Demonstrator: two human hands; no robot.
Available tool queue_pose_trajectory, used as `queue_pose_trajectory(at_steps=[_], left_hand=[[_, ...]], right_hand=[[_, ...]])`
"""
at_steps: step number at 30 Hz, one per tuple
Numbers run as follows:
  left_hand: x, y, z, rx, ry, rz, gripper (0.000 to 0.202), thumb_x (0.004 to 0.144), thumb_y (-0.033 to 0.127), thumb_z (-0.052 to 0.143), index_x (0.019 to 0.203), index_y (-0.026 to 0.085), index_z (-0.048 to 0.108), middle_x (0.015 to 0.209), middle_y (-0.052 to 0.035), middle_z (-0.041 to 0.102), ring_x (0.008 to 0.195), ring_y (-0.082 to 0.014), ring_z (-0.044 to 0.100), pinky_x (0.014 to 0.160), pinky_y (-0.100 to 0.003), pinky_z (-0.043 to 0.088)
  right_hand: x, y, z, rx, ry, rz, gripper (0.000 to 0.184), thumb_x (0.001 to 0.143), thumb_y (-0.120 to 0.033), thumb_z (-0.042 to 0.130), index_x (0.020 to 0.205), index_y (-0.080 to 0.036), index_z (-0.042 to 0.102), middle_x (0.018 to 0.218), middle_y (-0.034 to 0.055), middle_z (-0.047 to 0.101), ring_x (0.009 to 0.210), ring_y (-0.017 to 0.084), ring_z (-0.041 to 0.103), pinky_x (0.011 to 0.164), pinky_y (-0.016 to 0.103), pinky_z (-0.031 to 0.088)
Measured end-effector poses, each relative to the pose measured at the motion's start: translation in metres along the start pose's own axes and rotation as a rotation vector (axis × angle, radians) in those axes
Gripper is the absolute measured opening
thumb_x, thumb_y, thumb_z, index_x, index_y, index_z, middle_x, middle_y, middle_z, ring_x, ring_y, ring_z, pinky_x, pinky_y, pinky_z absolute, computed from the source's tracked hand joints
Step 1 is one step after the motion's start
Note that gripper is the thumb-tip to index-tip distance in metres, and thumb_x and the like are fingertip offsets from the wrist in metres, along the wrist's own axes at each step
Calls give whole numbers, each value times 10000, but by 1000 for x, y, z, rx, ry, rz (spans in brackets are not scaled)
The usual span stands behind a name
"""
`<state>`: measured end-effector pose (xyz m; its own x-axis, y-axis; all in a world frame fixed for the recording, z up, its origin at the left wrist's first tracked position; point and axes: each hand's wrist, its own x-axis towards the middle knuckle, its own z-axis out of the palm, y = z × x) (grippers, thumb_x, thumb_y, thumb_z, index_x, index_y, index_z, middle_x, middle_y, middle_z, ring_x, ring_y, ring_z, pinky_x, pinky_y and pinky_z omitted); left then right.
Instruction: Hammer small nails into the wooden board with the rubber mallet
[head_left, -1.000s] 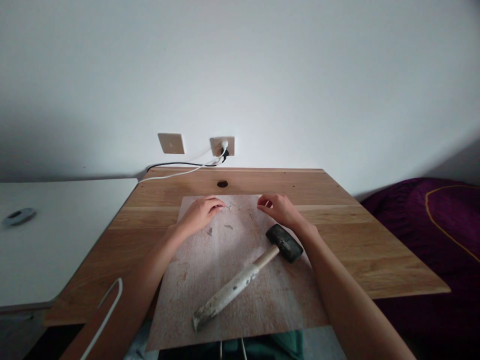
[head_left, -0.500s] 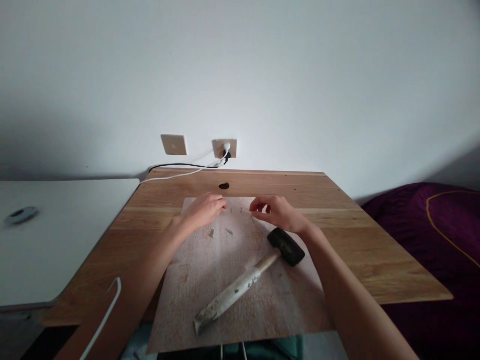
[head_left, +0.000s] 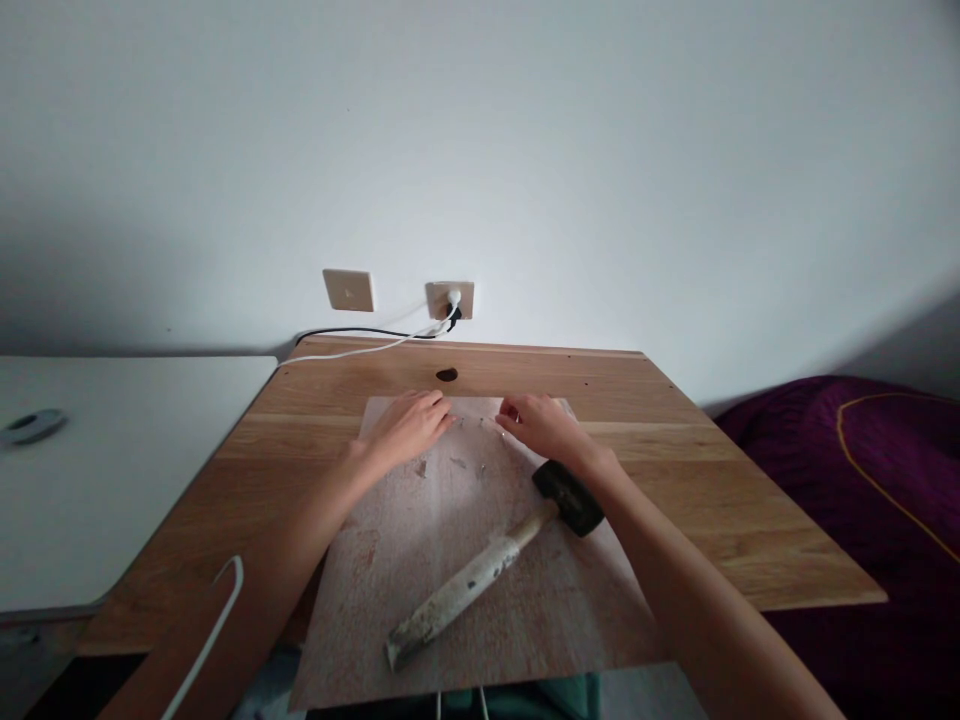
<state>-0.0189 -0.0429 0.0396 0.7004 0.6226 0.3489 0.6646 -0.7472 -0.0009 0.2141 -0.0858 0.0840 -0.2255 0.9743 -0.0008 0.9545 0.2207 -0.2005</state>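
Note:
A thin wooden board (head_left: 420,540) lies on the tabletop, overhanging its front edge. Near its far edge my left hand (head_left: 414,428) rests with the fingers curled and pressed together; whatever is between them is too small to make out. Opposite it, my right hand (head_left: 541,422) has its thumb and fingers pinched close to the board, the tips partly hidden. Between both hands several small nails (head_left: 482,421) show as tiny upright marks. A rubber mallet (head_left: 568,497) lies diagonally across the board, its black head by my right forearm and its worn pale handle (head_left: 465,590) toward me.
The wooden table (head_left: 720,490) stands against a wall with a socket (head_left: 450,300) and cables (head_left: 352,353). A white surface (head_left: 112,480) with a roll-like ring (head_left: 34,426) is at left. Purple fabric (head_left: 795,470) lies at right. A white cord (head_left: 206,640) hangs in front of my left forearm.
My right hand has shifted slightly left and its fingers have closed more. My left hand stays nearly in place. The view has shifted slightly; the mallet lies as before.

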Motion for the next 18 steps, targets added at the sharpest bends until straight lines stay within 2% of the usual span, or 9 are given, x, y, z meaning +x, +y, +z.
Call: queue_pose_trajectory(at_steps=[4, 6, 11, 14, 18], left_hand=[[0, 2, -5, -34, 65, -51, 258, 1044, 267, 507, 855, 158, 644, 853, -60, 626, 828, -215, 627, 798, -337, 470], [-1, 4, -7, -59, 52, -28, 269, 1037, 265, 519, 814, 168, 634, 829, -48, 619, 801, -202, 618, 777, -320, 461], [-10, 10, -10, -139, -52, 76, 355, 1036, 372, 536, 749, 176, 608, 778, -22, 606, 696, -164, 586, 681, -281, 432], [-14, 10, -12, -172, -16, 25, 388, 1040, 434, 514, 757, 179, 591, 776, -24, 598, 706, -174, 592, 693, -288, 453], [-9, 5, -11, -294, 67, -71, 199, 1027, 298, 532, 898, 185, 632, 884, -42, 649, 826, -195, 648, 788, -313, 510]], right_hand=[[2, -12, 1, -121, -1, 60, 310, 1009, -388, 570, 1063, -140, 748, 1075, 176, 793, 1035, 297, 745, 876, 346, 535], [4, -17, 1, -169, -12, 76, 357, 1018, -403, 549, 1068, -116, 756, 1092, 220, 783, 1048, 328, 746, 871, 374, 550], [8, -19, -3, -234, -71, 52, 265, 1001, -264, 562, 1069, -125, 777, 1134, 228, 775, 1086, 326, 742, 884, 367, 561], [9, -18, -5, -237, -98, 21, 241, 983, -200, 566, 1059, -124, 781, 1112, 218, 783, 1078, 312, 747, 884, 348, 561], [10, -17, -5, -200, -108, -28, 266, 959, -98, 533, 1049, -133, 781, 1077, 194, 796, 1027, 284, 760, 853, 309, 554]])
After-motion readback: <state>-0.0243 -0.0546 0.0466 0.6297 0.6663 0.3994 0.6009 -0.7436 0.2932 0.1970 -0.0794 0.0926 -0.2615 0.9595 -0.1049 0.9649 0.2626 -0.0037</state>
